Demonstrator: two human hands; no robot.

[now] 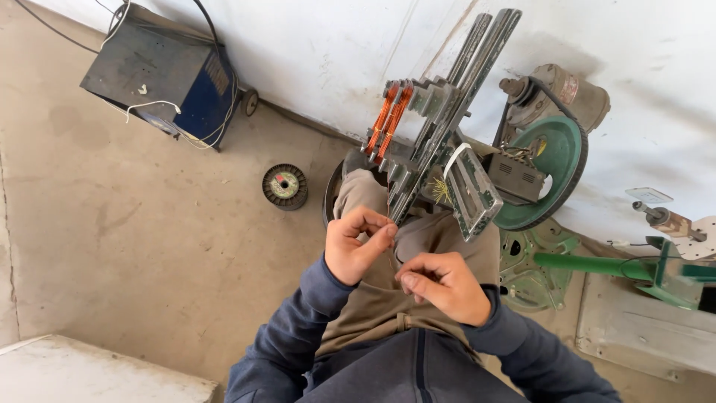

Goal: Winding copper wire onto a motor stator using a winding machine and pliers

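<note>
1. The left hand (pixel 356 246) is raised over the person's lap. Its fingers (pixel 371 221) are curled, and the thumb and forefinger tips are pinched together. A strand between them is too thin to confirm, so whether they grip anything cannot be told.
2. The right hand (pixel 444 285) lies at 4 o'clock from the left hand, near but not touching it. Its fingers are folded into a loose fist with the thumb pressed on the forefinger. What they hold, if anything, cannot be told.
3. The stepped grey metal winding former (pixel 436 127) stands at 1 o'clock from the left hand, tilted and reaching toward the wall. Its lower end is just beside the left fingertips.
4. Orange copper wire coils (pixel 388 119) sit in the former's slots at its 9 o'clock side.
5. A green pulley wheel (pixel 556 168) with a belt and a grey motor (pixel 567 93) are at 3 o'clock from the former.
6. A wire spool (pixel 284 186) rests on the concrete floor (pixel 112 224) at 11 o'clock from the left hand.
7. A blue metal box (pixel 160 71) with cables stands at 10 o'clock, against the wall.
</note>
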